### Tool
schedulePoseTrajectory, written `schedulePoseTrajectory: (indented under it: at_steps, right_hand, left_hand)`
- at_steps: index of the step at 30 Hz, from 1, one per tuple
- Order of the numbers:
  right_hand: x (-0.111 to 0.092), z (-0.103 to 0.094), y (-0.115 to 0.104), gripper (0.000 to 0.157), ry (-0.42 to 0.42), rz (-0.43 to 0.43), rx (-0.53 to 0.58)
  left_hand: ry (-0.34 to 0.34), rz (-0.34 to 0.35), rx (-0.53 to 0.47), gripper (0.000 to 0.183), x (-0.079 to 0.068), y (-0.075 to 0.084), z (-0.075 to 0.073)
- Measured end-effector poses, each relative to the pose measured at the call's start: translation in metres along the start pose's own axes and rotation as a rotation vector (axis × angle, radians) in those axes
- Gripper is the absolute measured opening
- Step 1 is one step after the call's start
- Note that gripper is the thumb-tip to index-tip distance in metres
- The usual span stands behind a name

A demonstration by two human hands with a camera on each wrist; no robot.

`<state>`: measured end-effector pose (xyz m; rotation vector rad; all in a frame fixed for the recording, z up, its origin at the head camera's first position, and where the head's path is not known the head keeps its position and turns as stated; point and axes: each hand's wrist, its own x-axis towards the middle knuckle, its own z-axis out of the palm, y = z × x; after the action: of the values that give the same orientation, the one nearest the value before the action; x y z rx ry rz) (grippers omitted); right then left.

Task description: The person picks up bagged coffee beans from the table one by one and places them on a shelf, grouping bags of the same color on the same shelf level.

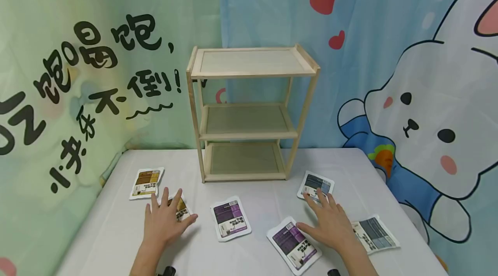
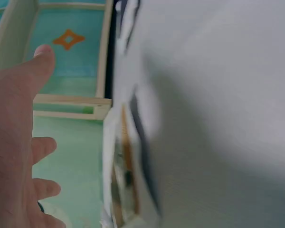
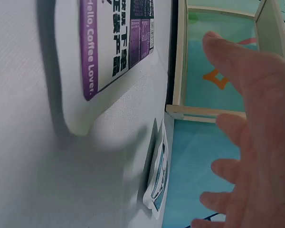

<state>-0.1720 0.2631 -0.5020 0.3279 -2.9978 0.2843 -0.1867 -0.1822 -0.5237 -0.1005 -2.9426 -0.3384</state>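
Observation:
My left hand (image 1: 164, 223) hovers with fingers spread over a brown-labelled white sachet (image 1: 182, 212), which it partly hides. In the left wrist view the fingers hold nothing, and a brown-striped sachet (image 2: 126, 175) lies beyond them. Fingers also spread, my right hand (image 1: 330, 223) hangs between a blue-grey-labelled sachet (image 1: 317, 184) and a purple-labelled sachet (image 1: 294, 245). Its fingertips overlap the blue-grey one in the head view, but the right wrist view shows a gap. There, the purple sachet (image 3: 116, 47) reads "Hello, Coffee Lover."
A three-tier wooden rack (image 1: 249, 136) stands at the table's back. Another brown sachet (image 1: 146, 183) lies at left, another purple one (image 1: 231, 219) in the middle, and a grey-labelled one (image 1: 375, 233) at right. Printed curtains (image 1: 272, 8) hang behind the white table (image 1: 218, 258).

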Motion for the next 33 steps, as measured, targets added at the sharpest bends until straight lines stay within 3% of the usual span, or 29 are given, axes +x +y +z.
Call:
schedulePoseTrajectory:
  at_steps: [6, 14, 18, 24, 28, 33]
  right_hand:
    - [0.007, 0.0, -0.006, 0.082, 0.023, -0.016, 0.042]
    - [0.014, 0.003, -0.01, 0.079, 0.006, -0.014, 0.076]
    - [0.018, 0.004, -0.011, 0.071, 0.03, -0.021, 0.092]
    - [0.026, 0.004, -0.016, 0.057, 0.064, -0.06, 0.149]
    - [0.032, 0.006, -0.02, 0.05, 0.073, -0.058, 0.156]
    - [0.035, 0.005, -0.025, 0.043, 0.06, -0.034, 0.198]
  left_hand:
    - [0.015, -0.004, -0.048, 0.085, 0.015, 0.01, -0.006]
    - [0.06, 0.067, -0.067, 0.082, 0.032, 0.023, -0.027]
    - [0.105, 0.108, -0.089, 0.08, 0.041, 0.032, -0.049]
    - [0.205, 0.153, -0.198, 0.075, 0.055, 0.047, -0.091]
    - [0.271, 0.145, -0.303, 0.069, 0.066, 0.058, -0.114]
    - [0.28, 0.108, -0.444, 0.065, 0.076, 0.064, -0.139]
